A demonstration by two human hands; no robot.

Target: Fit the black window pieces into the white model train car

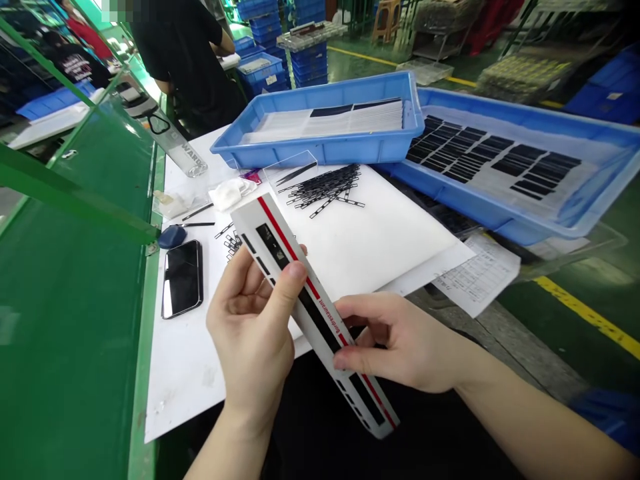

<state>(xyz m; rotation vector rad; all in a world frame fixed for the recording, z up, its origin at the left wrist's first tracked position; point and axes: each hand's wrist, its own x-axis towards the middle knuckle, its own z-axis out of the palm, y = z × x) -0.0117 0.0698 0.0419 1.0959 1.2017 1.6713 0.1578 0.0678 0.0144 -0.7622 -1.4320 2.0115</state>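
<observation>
My left hand (250, 333) and my right hand (395, 340) both grip a long white model railcar side panel (320, 320), which has a red stripe, black window inserts and the printed word "Bordrestaurant". My left thumb presses on its face near a window, while my right fingers pinch its lower half. Beyond the panel, a loose pile of thin black window strips (325, 190) lies on a white sheet (380, 247). Black tweezers (297, 172) rest beside that pile.
A blue tray (320, 152) holds flat clear sheets, and a larger blue tray (495, 157) holds rows of black pieces. A black phone (183, 279) lies on the green workbench (75, 320). A co-worker in black (185, 53) stands beyond, near stacked blue crates (310, 60).
</observation>
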